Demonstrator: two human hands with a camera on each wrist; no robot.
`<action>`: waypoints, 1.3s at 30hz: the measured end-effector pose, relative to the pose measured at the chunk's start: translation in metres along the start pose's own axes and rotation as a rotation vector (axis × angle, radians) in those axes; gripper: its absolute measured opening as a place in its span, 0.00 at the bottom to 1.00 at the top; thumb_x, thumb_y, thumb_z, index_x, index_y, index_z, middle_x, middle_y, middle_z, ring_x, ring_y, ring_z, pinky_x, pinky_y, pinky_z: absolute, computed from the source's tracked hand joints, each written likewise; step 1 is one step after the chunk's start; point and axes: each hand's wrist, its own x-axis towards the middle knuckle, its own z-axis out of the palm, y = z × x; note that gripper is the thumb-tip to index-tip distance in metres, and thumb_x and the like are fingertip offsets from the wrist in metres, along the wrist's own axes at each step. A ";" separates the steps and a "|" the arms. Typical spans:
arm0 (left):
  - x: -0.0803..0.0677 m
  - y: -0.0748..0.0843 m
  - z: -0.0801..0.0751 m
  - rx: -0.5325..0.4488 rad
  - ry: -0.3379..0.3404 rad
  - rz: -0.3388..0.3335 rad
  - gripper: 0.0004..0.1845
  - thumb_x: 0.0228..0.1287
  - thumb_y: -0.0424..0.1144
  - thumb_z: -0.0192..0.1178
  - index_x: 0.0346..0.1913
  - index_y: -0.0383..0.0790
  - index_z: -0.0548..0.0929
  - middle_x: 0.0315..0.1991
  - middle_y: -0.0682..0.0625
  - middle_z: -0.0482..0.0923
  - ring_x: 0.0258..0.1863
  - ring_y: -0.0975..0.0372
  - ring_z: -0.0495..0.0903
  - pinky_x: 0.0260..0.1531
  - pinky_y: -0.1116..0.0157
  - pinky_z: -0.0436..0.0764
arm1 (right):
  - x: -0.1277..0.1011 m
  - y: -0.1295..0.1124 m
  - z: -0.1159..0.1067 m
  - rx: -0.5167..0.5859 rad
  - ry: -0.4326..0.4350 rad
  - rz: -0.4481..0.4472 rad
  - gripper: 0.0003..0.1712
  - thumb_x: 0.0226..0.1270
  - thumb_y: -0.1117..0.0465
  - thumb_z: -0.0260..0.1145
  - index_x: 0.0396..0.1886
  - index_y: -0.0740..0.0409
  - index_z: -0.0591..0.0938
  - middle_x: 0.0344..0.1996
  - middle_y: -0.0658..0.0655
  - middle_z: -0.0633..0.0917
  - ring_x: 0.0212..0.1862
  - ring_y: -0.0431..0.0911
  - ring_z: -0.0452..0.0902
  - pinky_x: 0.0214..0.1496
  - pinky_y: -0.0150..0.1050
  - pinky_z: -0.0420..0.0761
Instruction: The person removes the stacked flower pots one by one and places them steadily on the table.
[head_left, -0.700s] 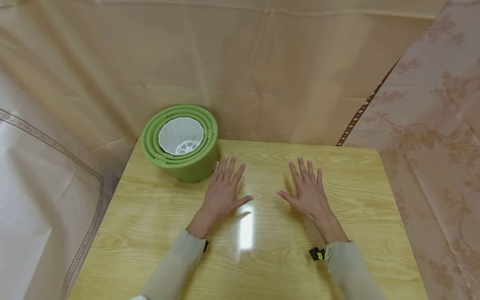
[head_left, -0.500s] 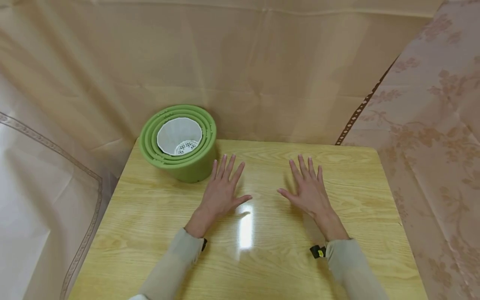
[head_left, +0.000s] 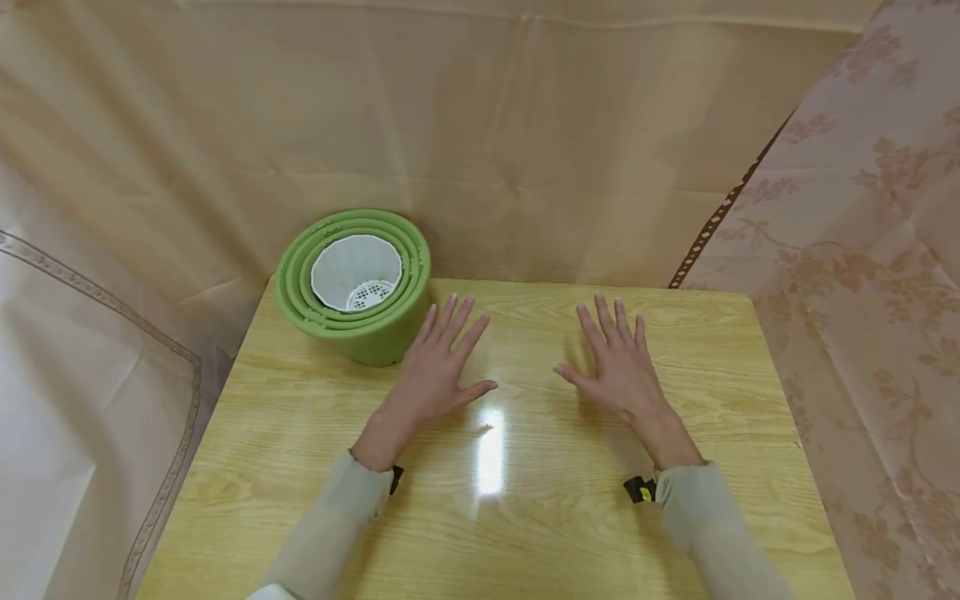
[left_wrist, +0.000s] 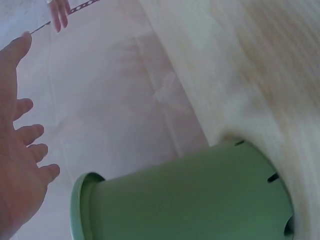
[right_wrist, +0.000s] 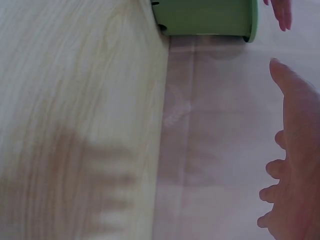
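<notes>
Several green flower pots [head_left: 382, 335] stand nested in one stack at the table's back left. Inside the innermost one sits a white pot [head_left: 347, 265] with a perforated bottom. My left hand [head_left: 431, 375] hovers palm down over the table just right of the stack, fingers spread and holding nothing. In the left wrist view the outer green pot [left_wrist: 190, 200] shows slots near its base, apart from the hand [left_wrist: 20, 165]. My right hand [head_left: 621, 375] is held palm down above the table's right half, fingers spread, nothing in it. Its shadow falls on the wood in the right wrist view.
The wooden table [head_left: 525, 533] ends at a beige cloth [head_left: 525, 150] hanging behind it. A flowered cloth [head_left: 885, 333] hangs on the right, and a pale cloth [head_left: 82, 400] on the left. Black wrist straps [head_left: 640, 489] show at both cuffs.
Both hands have shifted slightly forward, toward the table's back edge, and the left also a little leftward toward the pots. The pots have not moved on the table; the head view has shifted slightly.
</notes>
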 end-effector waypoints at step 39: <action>-0.010 -0.080 -0.042 -0.052 0.286 -0.164 0.47 0.61 0.73 0.51 0.72 0.41 0.68 0.72 0.38 0.63 0.74 0.43 0.57 0.67 0.42 0.62 | 0.061 -0.043 -0.023 0.003 0.052 -0.206 0.58 0.61 0.25 0.57 0.82 0.45 0.45 0.80 0.55 0.42 0.79 0.56 0.33 0.76 0.61 0.37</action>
